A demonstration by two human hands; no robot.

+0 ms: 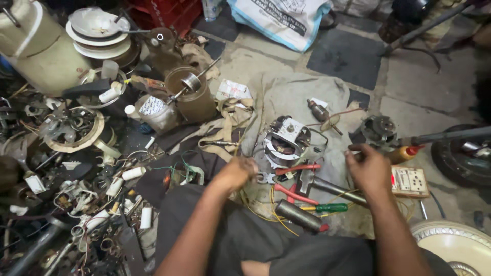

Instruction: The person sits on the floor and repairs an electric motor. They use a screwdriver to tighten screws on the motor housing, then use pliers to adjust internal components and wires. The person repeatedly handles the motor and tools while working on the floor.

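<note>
Your left hand [236,173]: fingers curled, contents can't tell, beside red-handled pliers [289,180]. Your right hand [369,168]: fingers closed, nr orange-capped bottle [405,153]. Motor [286,141] on grey cloth [291,97], floor.

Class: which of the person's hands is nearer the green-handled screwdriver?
Right. The right hand is just above the screwdriver and to its right; the left hand lies farther off to its left.
</note>
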